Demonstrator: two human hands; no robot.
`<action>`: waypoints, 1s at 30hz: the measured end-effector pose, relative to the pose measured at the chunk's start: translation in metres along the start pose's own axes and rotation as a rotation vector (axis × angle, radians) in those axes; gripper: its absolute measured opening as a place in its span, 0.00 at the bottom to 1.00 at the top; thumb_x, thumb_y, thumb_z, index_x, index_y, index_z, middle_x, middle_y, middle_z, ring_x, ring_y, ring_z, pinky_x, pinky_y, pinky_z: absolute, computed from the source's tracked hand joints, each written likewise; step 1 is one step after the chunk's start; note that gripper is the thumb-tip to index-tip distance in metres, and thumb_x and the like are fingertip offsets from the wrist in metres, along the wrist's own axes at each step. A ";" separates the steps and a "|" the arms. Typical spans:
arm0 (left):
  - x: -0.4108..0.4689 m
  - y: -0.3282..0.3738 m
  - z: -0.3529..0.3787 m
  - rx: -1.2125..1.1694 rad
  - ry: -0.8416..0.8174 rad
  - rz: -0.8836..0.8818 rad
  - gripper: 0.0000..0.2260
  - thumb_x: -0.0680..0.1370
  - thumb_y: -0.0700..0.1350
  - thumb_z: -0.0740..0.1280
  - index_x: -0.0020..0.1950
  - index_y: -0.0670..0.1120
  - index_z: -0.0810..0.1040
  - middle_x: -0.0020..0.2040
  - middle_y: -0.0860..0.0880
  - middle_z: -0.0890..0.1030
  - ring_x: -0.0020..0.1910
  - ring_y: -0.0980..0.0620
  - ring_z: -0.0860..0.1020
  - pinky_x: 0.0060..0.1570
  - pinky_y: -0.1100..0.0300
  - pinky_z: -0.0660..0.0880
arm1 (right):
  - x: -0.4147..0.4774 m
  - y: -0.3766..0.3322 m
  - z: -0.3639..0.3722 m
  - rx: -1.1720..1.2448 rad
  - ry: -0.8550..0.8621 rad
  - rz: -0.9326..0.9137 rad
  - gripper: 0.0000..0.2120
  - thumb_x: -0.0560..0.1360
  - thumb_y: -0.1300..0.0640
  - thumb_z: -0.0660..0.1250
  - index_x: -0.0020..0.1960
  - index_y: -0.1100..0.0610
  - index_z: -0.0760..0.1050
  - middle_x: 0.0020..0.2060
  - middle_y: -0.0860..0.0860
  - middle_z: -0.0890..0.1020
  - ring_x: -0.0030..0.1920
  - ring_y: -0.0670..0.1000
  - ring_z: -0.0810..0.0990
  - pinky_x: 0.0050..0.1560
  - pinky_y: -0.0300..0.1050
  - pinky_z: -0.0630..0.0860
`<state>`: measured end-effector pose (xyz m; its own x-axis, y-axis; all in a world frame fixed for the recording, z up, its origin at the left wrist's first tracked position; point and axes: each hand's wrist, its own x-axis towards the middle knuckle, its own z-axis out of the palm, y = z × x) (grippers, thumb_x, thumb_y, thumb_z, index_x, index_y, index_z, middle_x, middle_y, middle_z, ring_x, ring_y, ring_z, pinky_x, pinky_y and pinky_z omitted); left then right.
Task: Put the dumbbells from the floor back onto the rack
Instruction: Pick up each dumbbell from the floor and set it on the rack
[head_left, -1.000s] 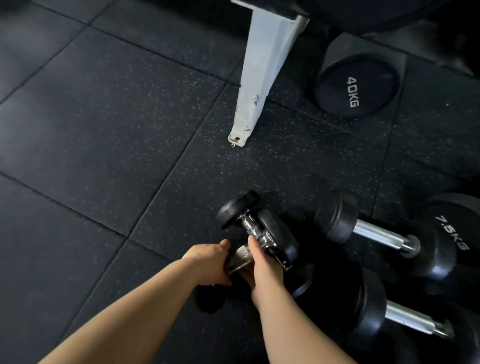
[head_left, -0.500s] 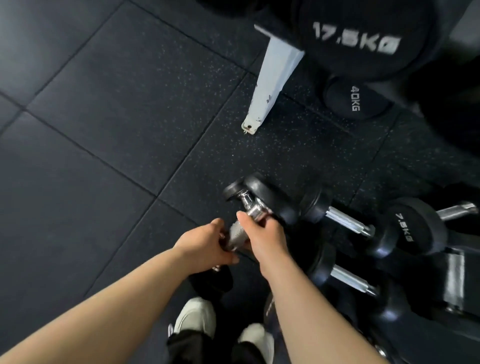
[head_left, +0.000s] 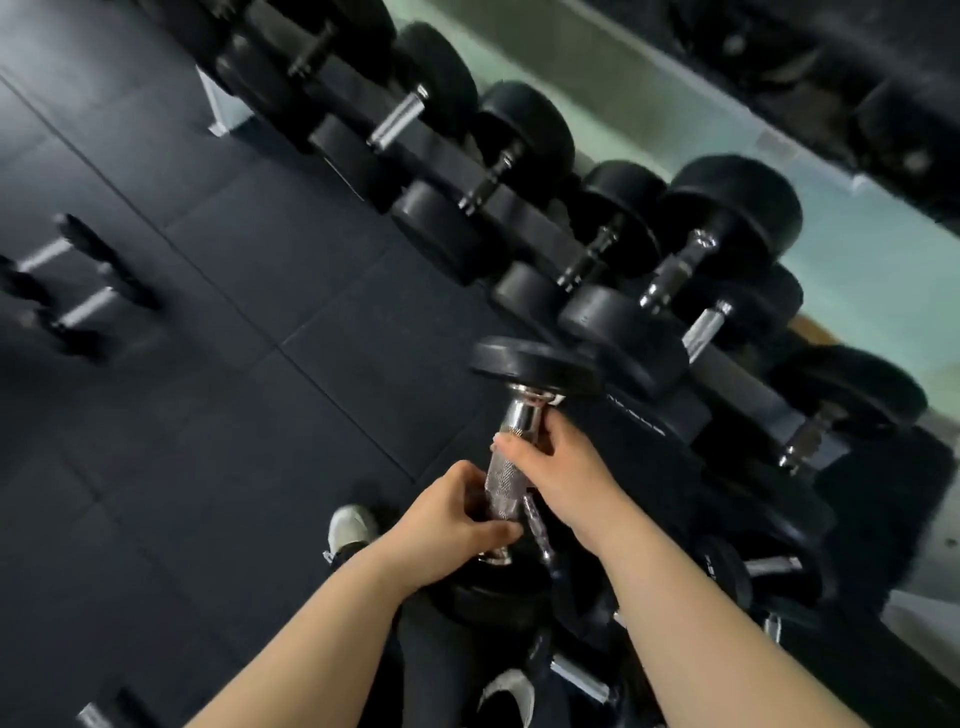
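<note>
I hold one black dumbbell (head_left: 535, 364) with a chrome knurled handle, lifted off the floor and tilted almost upright, its upper head level with the rack's lower row. My left hand (head_left: 447, 519) grips the lower part of the handle. My right hand (head_left: 556, 462) grips the upper part, just under the top head. The lower head is mostly hidden behind my left wrist. The rack (head_left: 519, 218) runs diagonally from the upper left to the right, filled with black dumbbells. More dumbbells (head_left: 753, 566) lie on the floor under my right forearm.
Two small dumbbells (head_left: 78, 280) lie on the dark rubber floor at the far left. A white rack foot (head_left: 218, 109) stands at the top left. My white shoes (head_left: 348, 530) are below my hands. A pale green wall runs behind the rack.
Both hands have raised the dumbbell from the floor pile up towards the rack. My view has swung upward and round, bringing the loaded rack into sight.
</note>
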<state>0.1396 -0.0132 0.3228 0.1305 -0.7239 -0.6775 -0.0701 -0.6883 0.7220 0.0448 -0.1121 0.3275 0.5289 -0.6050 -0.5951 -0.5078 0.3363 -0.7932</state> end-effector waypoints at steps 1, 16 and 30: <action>-0.005 0.011 -0.021 0.019 0.026 0.002 0.11 0.72 0.45 0.70 0.45 0.51 0.68 0.38 0.56 0.75 0.35 0.62 0.73 0.35 0.82 0.68 | 0.005 -0.022 0.010 -0.010 -0.016 -0.006 0.06 0.73 0.55 0.65 0.43 0.46 0.70 0.42 0.44 0.78 0.47 0.46 0.77 0.52 0.41 0.74; 0.072 0.119 -0.378 -0.162 0.223 0.036 0.11 0.71 0.44 0.70 0.49 0.47 0.70 0.41 0.51 0.76 0.40 0.55 0.76 0.42 0.64 0.73 | 0.231 -0.309 0.170 -0.027 -0.089 -0.147 0.14 0.74 0.59 0.65 0.59 0.52 0.71 0.46 0.43 0.77 0.47 0.40 0.75 0.43 0.29 0.68; 0.252 0.301 -0.682 -0.252 0.327 0.120 0.08 0.70 0.44 0.71 0.44 0.49 0.73 0.44 0.47 0.81 0.44 0.49 0.79 0.51 0.54 0.75 | 0.513 -0.604 0.203 -0.089 -0.141 -0.319 0.19 0.74 0.60 0.65 0.64 0.52 0.70 0.48 0.46 0.78 0.50 0.45 0.77 0.49 0.32 0.73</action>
<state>0.8261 -0.3707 0.4655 0.4455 -0.7171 -0.5360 0.1350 -0.5380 0.8320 0.7608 -0.4784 0.4751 0.7557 -0.5619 -0.3365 -0.3561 0.0788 -0.9311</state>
